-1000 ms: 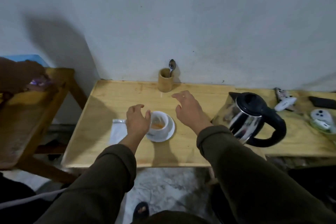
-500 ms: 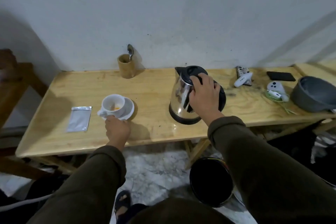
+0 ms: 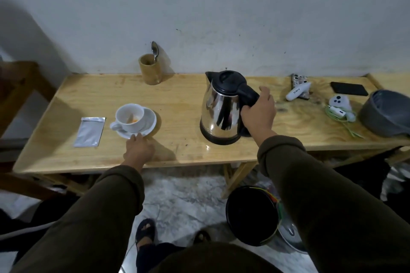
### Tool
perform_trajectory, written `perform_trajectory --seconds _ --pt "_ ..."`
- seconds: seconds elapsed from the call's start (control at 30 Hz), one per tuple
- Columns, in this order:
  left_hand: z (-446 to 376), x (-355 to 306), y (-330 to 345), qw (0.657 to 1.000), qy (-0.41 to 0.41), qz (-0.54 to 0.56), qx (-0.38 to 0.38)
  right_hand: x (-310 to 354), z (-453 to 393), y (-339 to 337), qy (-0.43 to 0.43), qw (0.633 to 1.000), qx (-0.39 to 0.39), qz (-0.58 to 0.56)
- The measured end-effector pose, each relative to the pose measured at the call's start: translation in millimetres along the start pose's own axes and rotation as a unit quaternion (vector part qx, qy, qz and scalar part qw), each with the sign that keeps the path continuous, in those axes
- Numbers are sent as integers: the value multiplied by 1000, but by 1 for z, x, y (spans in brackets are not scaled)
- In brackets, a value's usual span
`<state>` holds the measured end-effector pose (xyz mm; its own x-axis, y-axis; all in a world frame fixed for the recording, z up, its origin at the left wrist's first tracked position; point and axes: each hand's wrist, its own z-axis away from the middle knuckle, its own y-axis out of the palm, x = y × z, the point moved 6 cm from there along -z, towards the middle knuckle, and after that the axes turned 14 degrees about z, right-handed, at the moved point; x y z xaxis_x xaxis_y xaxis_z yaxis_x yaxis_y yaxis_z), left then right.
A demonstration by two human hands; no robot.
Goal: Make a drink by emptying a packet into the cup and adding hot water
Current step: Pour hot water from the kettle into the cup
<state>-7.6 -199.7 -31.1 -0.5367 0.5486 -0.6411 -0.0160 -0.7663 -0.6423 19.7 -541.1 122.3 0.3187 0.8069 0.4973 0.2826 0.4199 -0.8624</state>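
Observation:
A white cup (image 3: 130, 117) with orange powder at its bottom stands on a white saucer (image 3: 149, 125) on the wooden table (image 3: 177, 104). My left hand (image 3: 138, 148) touches the saucer's near rim with its fingertips. A silver packet (image 3: 89, 132) lies flat to the left of the cup. A steel kettle (image 3: 221, 108) with a black lid stands upright on the table to the right. My right hand (image 3: 258, 113) is wrapped around its black handle.
A wooden holder (image 3: 149, 72) with a spoon (image 3: 154, 50) stands at the wall. Right of the kettle lie a white tube (image 3: 297, 92), a black phone (image 3: 349, 88), a white controller (image 3: 338, 101) and a grey bowl (image 3: 386, 113). A black bucket (image 3: 253, 215) stands on the floor.
My right hand went from near the cup to the kettle's top, then around to its handle. My left hand slid from the cup's side to the saucer's near rim.

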Motion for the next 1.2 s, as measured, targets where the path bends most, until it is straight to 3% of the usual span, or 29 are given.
perform_trajectory --seconds 0.2,0.37,0.9,1.2 --pt "0 -1 4 999 -12 -16 31 -13 -8 11 95 994 39 -46" --pt "-7 5 5 999 -4 -24 27 -15 -13 10 120 990 57 -46" --pt "-6 2 -12 1000 19 5 7 58 -3 -2 -6 999 15 32" --pt "-4 2 -35 997 72 -21 20 131 20 20 -125 984 64 109"
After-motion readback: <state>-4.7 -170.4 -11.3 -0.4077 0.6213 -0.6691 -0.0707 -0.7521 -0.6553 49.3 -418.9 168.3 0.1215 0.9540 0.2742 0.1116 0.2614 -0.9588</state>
